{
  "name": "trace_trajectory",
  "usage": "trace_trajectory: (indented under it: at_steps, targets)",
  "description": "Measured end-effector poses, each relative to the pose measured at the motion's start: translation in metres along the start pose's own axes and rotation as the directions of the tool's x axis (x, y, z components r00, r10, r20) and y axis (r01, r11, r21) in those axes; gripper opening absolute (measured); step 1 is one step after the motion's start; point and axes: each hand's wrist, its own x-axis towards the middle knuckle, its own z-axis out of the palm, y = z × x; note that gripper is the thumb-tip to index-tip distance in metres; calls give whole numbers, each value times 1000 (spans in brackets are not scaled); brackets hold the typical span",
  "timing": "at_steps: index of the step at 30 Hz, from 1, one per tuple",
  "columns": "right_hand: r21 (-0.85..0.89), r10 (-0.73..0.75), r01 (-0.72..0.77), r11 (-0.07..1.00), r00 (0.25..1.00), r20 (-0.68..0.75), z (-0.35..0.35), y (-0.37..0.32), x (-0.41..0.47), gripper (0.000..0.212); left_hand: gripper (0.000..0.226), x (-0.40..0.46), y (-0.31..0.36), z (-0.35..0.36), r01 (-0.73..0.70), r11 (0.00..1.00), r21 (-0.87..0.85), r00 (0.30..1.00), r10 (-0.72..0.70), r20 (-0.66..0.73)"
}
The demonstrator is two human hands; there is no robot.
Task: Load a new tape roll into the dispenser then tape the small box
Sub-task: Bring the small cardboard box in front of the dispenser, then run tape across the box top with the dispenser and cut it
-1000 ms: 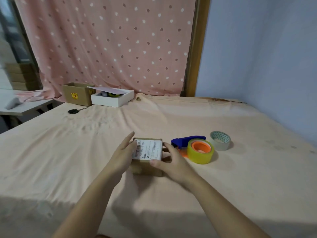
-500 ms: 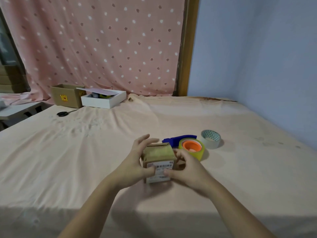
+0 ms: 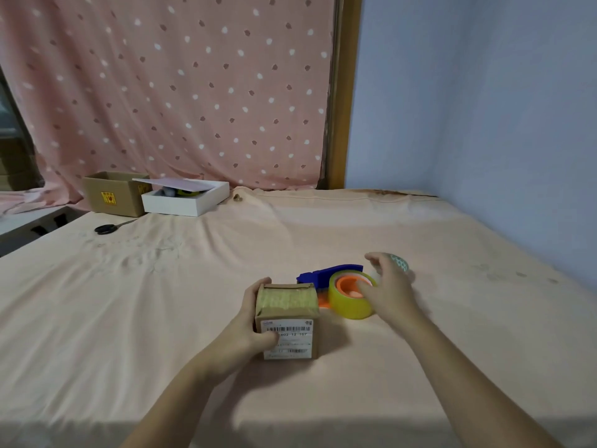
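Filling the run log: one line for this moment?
left hand: holds box | right hand: reaching over dispenser | taping: not begun

Dim, soft indoor light w/ pinkish cast; shadow band at 6 o'clock; right hand (image 3: pixel 389 287) motion-blurred at 3 o'clock; wide-angle bowing toward frame edges.

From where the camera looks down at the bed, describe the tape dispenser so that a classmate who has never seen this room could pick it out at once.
Start at the peach sheet covering the bed, then find the small box held by the left hand near the middle. Just right of it lies the tape dispenser, under the reaching right hand. It alone has a blue body, carrying a yellowish roll on an orange hub.
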Motion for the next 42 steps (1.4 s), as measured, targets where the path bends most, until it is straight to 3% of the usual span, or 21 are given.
trace_trajectory:
  at_steps: [3,6,8,11,13,20,24,26,30,32,36,40,42]
  targets:
    - [-144,161,-135,980,969,188,7,5,20,88,102,-2,-2,-2,14,1000,25,1000,-15,18]
    - [-207,200,-152,966,951,237,13,6,36,94,103,-3,-8,-5,3,996,86,1000,-4,7]
    - [-307,181,-90,948,942,281,15,4,45,78,97,-2,-10,-5,-19,993,119,1000,20,-9]
    - [-442,131,25,897,939,318,17,-1,52,20,93,2,-10,0,-40,989,140,999,43,-16]
    - [-460,74,69,885,956,285,19,-1,53,11,91,3,-9,9,-64,988,144,998,66,-9]
    - [-188,-90,77,979,994,-58,-4,-30,65,14,95,31,-15,29,-68,998,3,998,68,-19]
    - [72,-102,108,992,991,-81,-25,-74,65,18,115,33,-15,17,-61,998,-4,998,61,27]
    - [96,-126,136,986,987,-103,-33,-90,59,20,123,29,-9,12,-43,998,38,999,42,12]
    - [23,-279,285,958,949,-146,-41,-115,43,24,79,30,27,4,-71,993,-95,949,38,-312]
    - [-29,-363,363,931,921,-140,-42,-124,33,25,65,40,52,-3,-35,980,-198,900,-55,-432]
    - [-94,-488,479,873,863,-128,-41,-132,20,32,68,49,88,-12,147,935,-324,925,-246,-291]
    - [-82,-542,536,840,833,-108,-45,-134,14,39,31,47,92,-14,197,930,-311,923,-283,-261]
    - [-74,-557,552,830,824,-98,-48,-134,10,40,23,45,89,-15,214,931,-297,916,-297,-270]
